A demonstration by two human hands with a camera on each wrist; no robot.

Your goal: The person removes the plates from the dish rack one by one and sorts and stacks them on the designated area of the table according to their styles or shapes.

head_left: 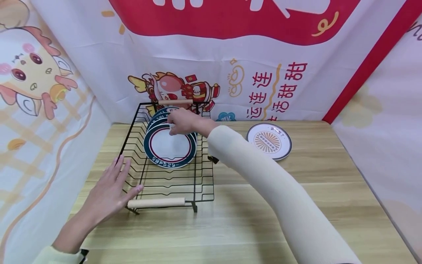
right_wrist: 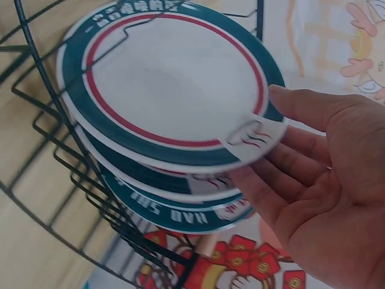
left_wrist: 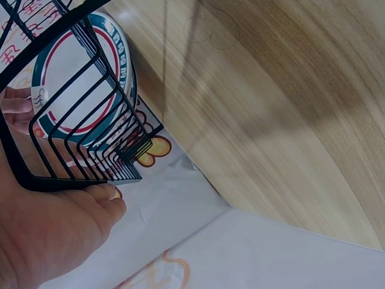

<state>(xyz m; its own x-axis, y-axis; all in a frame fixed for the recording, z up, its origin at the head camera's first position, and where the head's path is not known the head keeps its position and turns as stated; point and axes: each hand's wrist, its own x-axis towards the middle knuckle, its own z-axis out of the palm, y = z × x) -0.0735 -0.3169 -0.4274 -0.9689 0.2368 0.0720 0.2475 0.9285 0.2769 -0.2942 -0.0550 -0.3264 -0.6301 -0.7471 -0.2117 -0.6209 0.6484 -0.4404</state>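
Three plates with dark green rims stand one behind another at the back of a black wire dish rack [head_left: 169, 178]. The front plate [head_left: 169, 145] has a white centre and a thin red ring. At its top edge my right hand [head_left: 184, 121] pinches the rim; in the right wrist view the thumb lies on the plate's face, the fingers behind it. Behind it show a second plate [right_wrist: 162, 178] and a third plate [right_wrist: 156, 211]. My left hand [head_left: 107, 190] rests at the rack's front left corner, fingers stretched along the side and thumb near the front wooden handle [head_left: 156, 202].
A white plate [head_left: 278, 145] with an orange sunburst and dark rim lies on the wooden table [head_left: 313, 176], right of the rack. Printed cloth hangs behind the table [head_left: 204, 47] and along its left [head_left: 29, 146] and right sides. A second wooden handle [head_left: 174, 102] tops the rack's far end.
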